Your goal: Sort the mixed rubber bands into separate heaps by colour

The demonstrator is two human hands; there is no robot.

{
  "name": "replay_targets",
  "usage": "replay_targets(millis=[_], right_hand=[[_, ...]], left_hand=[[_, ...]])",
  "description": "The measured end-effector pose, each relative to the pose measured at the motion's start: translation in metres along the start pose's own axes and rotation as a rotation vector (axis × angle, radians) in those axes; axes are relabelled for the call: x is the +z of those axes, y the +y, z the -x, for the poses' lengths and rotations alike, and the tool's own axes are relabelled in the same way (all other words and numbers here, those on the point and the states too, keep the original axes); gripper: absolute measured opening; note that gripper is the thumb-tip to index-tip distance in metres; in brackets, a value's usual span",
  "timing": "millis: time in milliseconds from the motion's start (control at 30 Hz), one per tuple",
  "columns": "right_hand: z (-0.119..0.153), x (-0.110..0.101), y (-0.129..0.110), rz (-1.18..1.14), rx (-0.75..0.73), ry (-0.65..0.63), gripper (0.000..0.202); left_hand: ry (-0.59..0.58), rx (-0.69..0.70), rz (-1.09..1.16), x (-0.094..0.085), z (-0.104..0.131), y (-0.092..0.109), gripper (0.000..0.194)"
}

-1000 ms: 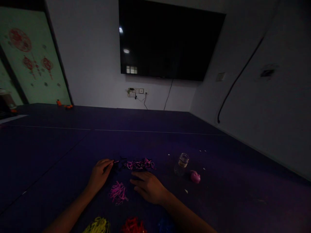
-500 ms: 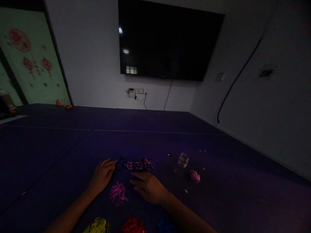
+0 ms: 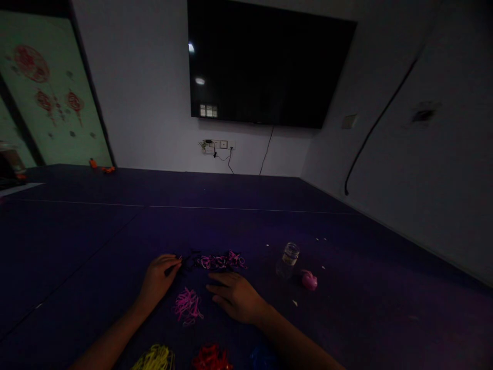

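My left hand (image 3: 158, 277) is at the left end of a mixed pile of pink and black rubber bands (image 3: 219, 261). Its thumb and forefinger are pinched together on what looks like a rubber band, of which only a tiny bit shows at the fingertips. My right hand (image 3: 236, 297) rests palm down just below the pile, fingers stretched and slightly apart, holding nothing. Between the two hands, a little nearer to me, lies a loose heap of pink rubber bands (image 3: 187, 307).
Along the near edge lie yellow bands (image 3: 156, 358), red bands (image 3: 211, 358) and a dim blue heap (image 3: 262, 358). To the right stand a clear glass jar (image 3: 288, 259) and a pink lump (image 3: 309, 280). White scraps dot the purple tabletop (image 3: 231, 231).
My left fingers have closed into a pinch and drawn back slightly; the pink band seen at their tips is now mostly hidden. My right hand stays in place.
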State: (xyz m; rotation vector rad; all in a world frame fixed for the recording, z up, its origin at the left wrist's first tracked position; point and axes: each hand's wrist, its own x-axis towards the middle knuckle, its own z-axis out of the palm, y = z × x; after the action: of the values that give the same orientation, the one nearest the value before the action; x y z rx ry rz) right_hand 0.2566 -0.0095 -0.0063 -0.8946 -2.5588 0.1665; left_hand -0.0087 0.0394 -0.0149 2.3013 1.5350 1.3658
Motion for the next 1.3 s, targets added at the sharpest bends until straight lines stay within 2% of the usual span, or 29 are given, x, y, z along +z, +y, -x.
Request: replay_targets(millis=[567, 667, 800, 900, 967, 1067, 1200, 1300], right_hand=[[0.000, -0.001, 0.000, 0.003, -0.008, 0.003, 0.036], [0.000, -0.002, 0.000, -0.002, -0.004, -0.003, 0.036], [0.000, 0.000, 0.000, -0.006, -0.002, 0.007, 0.036], [0.000, 0.001, 0.001, 0.003, 0.002, 0.022, 0.035], [0.000, 0.002, 0.001, 0.007, -0.001, 0.028, 0.034], [-0.001, 0.002, 0.001, 0.013, 0.018, 0.050, 0.033], [-0.003, 0.001, 0.002, 0.022, 0.080, 0.102, 0.032], [-0.005, 0.000, 0.006, 0.025, 0.085, 0.094, 0.033]], left_hand=[[0.070, -0.145, 0.069, -0.004, 0.000, 0.008, 0.025], [-0.028, -0.133, 0.160, -0.008, -0.001, 0.017, 0.025], [-0.339, -0.062, 0.324, -0.015, 0.001, 0.035, 0.024], [-0.472, 0.010, 0.405, -0.018, 0.004, 0.043, 0.025], [-0.503, 0.050, 0.436, -0.018, 0.006, 0.045, 0.028], [-0.476, 0.085, 0.400, -0.017, 0.006, 0.043, 0.036], [-0.393, 0.150, 0.185, -0.011, 0.005, 0.039, 0.028], [-0.427, 0.232, 0.034, -0.006, 0.005, 0.038, 0.027]])
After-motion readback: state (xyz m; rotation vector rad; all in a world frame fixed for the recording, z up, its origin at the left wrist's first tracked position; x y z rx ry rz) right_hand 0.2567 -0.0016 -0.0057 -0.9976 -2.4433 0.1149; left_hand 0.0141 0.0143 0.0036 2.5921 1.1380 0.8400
